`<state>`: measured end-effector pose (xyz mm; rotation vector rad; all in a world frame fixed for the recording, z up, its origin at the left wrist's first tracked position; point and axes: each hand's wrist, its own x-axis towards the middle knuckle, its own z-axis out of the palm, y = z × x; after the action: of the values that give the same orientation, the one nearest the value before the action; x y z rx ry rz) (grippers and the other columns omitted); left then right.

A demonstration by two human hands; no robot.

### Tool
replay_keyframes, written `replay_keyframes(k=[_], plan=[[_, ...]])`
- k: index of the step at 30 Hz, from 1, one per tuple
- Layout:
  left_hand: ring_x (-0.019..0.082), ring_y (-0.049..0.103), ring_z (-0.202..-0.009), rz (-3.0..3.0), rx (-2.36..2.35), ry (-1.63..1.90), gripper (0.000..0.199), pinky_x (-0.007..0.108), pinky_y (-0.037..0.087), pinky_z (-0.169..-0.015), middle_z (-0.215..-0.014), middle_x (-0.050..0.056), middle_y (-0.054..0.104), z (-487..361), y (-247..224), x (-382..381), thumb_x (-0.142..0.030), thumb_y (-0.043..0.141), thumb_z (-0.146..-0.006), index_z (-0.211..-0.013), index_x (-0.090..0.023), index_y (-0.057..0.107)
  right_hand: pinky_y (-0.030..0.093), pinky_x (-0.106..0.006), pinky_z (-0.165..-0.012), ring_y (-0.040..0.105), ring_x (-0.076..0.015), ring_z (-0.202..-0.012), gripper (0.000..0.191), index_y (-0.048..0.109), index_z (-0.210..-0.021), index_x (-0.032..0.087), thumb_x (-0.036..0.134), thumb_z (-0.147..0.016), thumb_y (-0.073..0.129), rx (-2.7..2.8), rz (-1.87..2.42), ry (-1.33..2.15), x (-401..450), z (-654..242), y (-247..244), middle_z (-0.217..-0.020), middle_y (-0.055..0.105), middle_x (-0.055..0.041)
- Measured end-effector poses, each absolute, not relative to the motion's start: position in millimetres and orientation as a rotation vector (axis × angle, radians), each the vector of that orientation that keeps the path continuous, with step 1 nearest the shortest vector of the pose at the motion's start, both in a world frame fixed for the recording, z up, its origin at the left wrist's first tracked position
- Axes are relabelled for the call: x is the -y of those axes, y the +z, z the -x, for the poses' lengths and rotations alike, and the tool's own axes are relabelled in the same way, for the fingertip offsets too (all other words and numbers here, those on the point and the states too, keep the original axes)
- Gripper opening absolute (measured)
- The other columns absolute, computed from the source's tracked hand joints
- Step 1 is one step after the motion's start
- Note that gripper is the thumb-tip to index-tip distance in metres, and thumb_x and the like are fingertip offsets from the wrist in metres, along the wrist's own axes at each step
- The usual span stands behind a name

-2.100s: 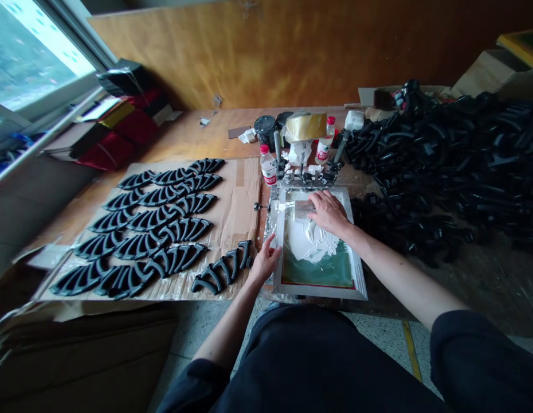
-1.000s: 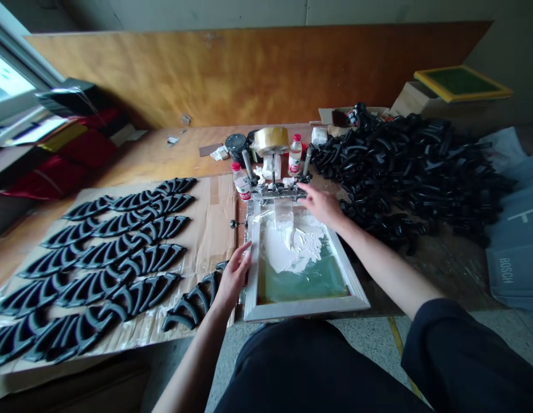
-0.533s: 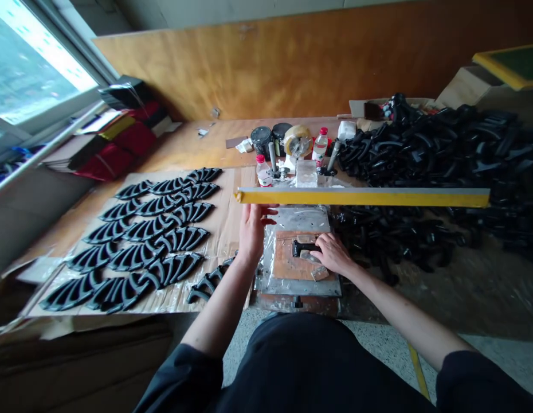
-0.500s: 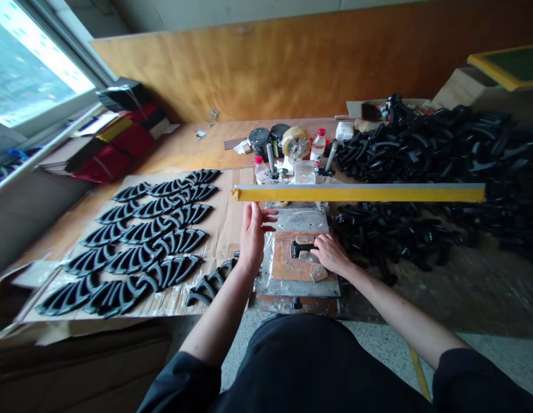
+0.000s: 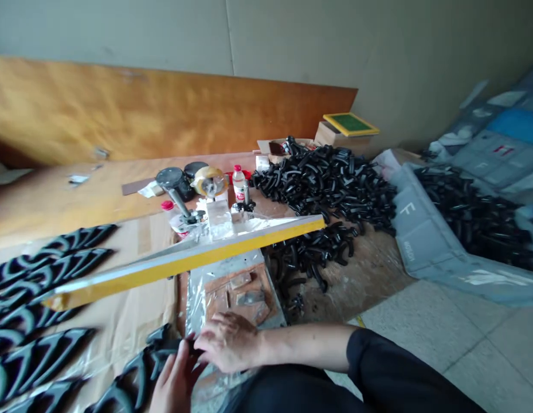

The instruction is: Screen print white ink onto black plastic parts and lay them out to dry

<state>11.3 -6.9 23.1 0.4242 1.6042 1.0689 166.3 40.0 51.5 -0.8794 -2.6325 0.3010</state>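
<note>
Low at the front, my left hand (image 5: 176, 376) and my right hand (image 5: 230, 343) meet around a black plastic handle (image 5: 189, 346). Fingers of both hands close on it and hide most of its shape. Left of them, similar black handles (image 5: 140, 370) lie in a row on the cardboard. Just beyond my right hand is a flat jig (image 5: 269, 284) with a brown pad and small raised blocks, with no handle on it. A yellow-edged frame (image 5: 184, 262) hangs tilted above the jig and partly covers it.
More rows of handles (image 5: 38, 350) cover the cardboard (image 5: 150, 275) at left. A heap of black handles (image 5: 326, 178) lies right of the jig. Farther right stands a grey crate (image 5: 425, 223) full of black parts. A bottle (image 5: 239, 183), tape roll (image 5: 210, 182) and dark tubs (image 5: 169, 178) stand behind the frame.
The right hand has lifted the handle off the jig and brought it down and left to the left hand. The left hand has lowered and closed on it. The view has swung right.
</note>
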Motion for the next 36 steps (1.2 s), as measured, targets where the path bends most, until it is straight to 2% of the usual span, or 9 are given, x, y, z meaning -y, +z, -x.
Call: replay_keyframes(k=[2, 7, 15, 19, 26, 32, 36], plan=[[0.026, 0.069, -0.094, -0.289, -1.569, 1.156, 0.056, 0.032, 0.061, -0.07, -0.099, 0.006, 0.073, 13, 15, 17, -0.058, 0.078, -0.056, -0.094, -0.019, 0.066, 0.043, -0.032, -0.086, 0.054, -0.0186, -0.091, 0.026, 0.065, -0.096, 0.018, 0.041, -0.093, 0.053, 2.662, 0.838, 0.369, -43, -166, 47, -0.094, 0.066, -0.0041], [0.02, 0.068, -0.078, -0.143, -1.804, 1.249, 0.051, 0.028, 0.057, -0.06, -0.088, 0.008, 0.073, 52, 4, 61, -0.059, 0.075, -0.06, -0.086, -0.016, 0.063, 0.044, -0.034, -0.086, 0.056, -0.0183, -0.087, 0.016, 0.068, -0.085, 0.016, 0.028, -0.09, 0.058, 2.725, 0.783, 0.557, -46, -164, 37, -0.09, 0.067, -0.0055], [0.014, 0.059, -0.061, -0.067, -2.167, 1.229, 0.061, 0.025, 0.05, -0.052, -0.071, 0.003, 0.063, 94, -24, 120, -0.073, 0.061, -0.063, -0.082, -0.016, 0.06, 0.044, -0.034, -0.09, 0.054, -0.02, -0.095, 0.014, 0.07, -0.094, 0.017, 0.019, -0.091, 0.056, 2.629, 0.693, 0.855, -44, -106, 19, -0.094, 0.066, -0.0059], [0.013, 0.057, -0.058, -0.025, -2.205, 1.157, 0.057, 0.024, 0.049, -0.05, -0.07, 0.003, 0.062, 115, -42, 128, -0.073, 0.055, -0.067, -0.077, -0.017, 0.057, 0.043, -0.035, -0.09, 0.053, -0.0211, -0.096, 0.017, 0.07, -0.095, 0.017, 0.021, -0.093, 0.053, 2.69, 0.646, 0.824, -50, -68, 10, -0.095, 0.067, -0.0067], [0.013, 0.06, -0.058, -0.126, -2.215, 0.959, 0.055, 0.024, 0.051, -0.054, -0.07, 0.003, 0.062, 146, -59, 114, -0.072, 0.042, -0.078, -0.081, -0.018, 0.053, 0.039, -0.034, -0.088, 0.052, -0.0226, -0.1, 0.023, 0.072, -0.102, 0.02, 0.029, -0.094, 0.052, 2.876, 0.823, 0.683, -80, -17, -9, -0.099, 0.069, -0.0076], [0.018, 0.063, -0.061, -0.198, -2.284, 0.746, 0.054, 0.027, 0.045, -0.055, -0.066, 0.005, 0.065, 167, -62, 104, -0.072, 0.046, -0.077, -0.073, -0.019, 0.056, 0.034, -0.037, -0.086, 0.052, -0.0247, -0.104, 0.027, 0.071, -0.109, 0.029, 0.039, -0.093, 0.051, 3.156, 0.831, 0.6, -75, 14, -21, -0.101, 0.072, -0.0057], [0.021, 0.065, -0.064, -0.23, -2.321, 0.623, 0.055, 0.028, 0.042, -0.058, -0.064, 0.007, 0.067, 174, -57, 99, -0.071, 0.044, -0.079, -0.068, -0.019, 0.056, 0.034, -0.037, -0.087, 0.051, -0.0265, -0.107, 0.031, 0.072, -0.107, 0.026, 0.044, -0.092, 0.052, 3.202, 0.905, 0.576, -68, 32, -24, -0.097, 0.072, -0.0075]])
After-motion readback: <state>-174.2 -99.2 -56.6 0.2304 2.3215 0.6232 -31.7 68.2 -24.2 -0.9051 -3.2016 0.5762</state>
